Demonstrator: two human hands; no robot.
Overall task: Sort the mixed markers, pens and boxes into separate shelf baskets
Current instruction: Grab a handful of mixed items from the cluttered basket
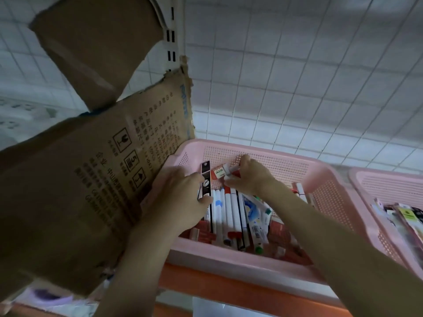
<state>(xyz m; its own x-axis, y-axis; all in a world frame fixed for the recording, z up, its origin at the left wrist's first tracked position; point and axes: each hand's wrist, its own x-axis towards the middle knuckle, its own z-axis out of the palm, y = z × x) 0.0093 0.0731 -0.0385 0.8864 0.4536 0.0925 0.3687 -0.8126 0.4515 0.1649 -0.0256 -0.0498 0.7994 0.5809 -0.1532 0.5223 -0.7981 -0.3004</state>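
Both hands reach into the pink basket of mixed markers (packed side by side). The left hand pinches a slim black box upright near the basket's back wall. Beside it, the right hand grips what looks like a red-and-white marker, lifted above the pile.

A white wire-grid panel backs the shelf, with a slotted white upright post at left and an orange shelf edge below, all dimly lit
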